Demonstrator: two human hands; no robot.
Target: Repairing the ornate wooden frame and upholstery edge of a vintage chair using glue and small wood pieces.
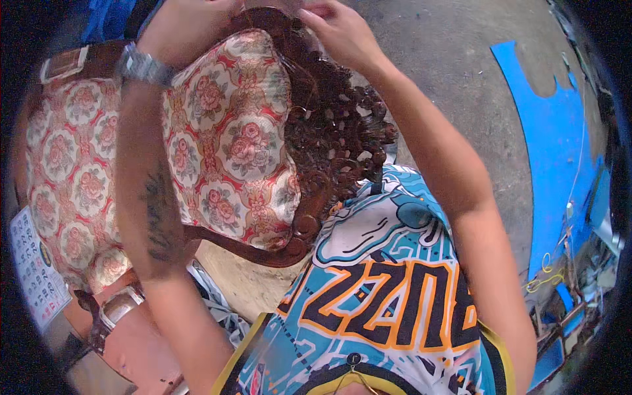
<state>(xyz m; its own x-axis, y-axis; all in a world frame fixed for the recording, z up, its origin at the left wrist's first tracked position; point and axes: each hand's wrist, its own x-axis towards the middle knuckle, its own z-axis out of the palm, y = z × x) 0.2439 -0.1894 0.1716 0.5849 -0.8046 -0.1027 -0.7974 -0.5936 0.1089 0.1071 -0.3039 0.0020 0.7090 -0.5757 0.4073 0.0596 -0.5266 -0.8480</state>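
Observation:
A carved dark wooden chair lies or stands before me, its floral upholstered back (227, 138) in red, cream and pink beside a pierced, scrolled wood crest (339, 128). My left hand (197, 20), with a metal watch (143, 67) at the wrist, reaches over the upholstery to the chair's far end; the top edge of the view cuts off its fingers. Across from it, my right hand (339, 31) is at the far end of the carved wood, thumb and fingers drawn together. What they pinch, if anything, is too small to make out.
The floral seat (69, 164) extends to the left. A printed calendar sheet (39, 270) and a pinkish board (141, 339) lie lower left. On the grey concrete floor (454, 72), a cut blue sheet (559, 164) spreads at right, beside yellow cord (546, 280) and scraps.

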